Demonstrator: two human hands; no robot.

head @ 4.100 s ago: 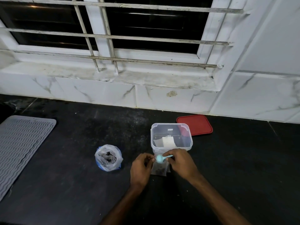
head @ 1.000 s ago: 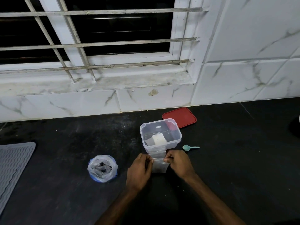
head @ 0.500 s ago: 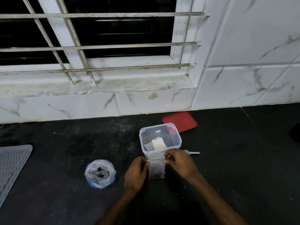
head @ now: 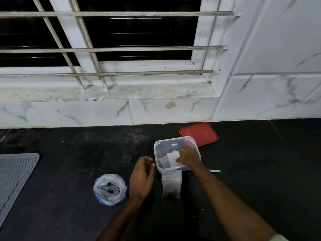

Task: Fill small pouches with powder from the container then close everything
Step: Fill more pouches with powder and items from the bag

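The clear container (head: 157, 154) stood open on the dark counter (head: 260, 180), near the tiled wall (head: 173, 112) below the barred window (head: 139, 32). Its red lid (head: 198, 133) lay flat just behind it to the right. The right hand (head: 188, 156) reached down into the container from the near side, with its fingers curled onto the white pieces (head: 171, 158) lying inside. The knuckles hid the fingertips, so I could not tell whether they pinched a piece or only touched it. A clear pouch (head: 171, 186) with dark powder in its bottom stood upright against the container's front wall, and neither hand touched it. The left hand (head: 142, 178) hovered just left of the container, its fingers loosely curled and holding nothing. Further left, apart from the hand, a thin plastic bag (head: 110, 188) sat open at the top with dark powder showing inside. The pale blue handle of a spoon (head: 215, 170) showed beyond the right forearm, and its bowl was hidden behind the arm. A grey ribbed mat (head: 15, 180) lay at the counter's left edge.
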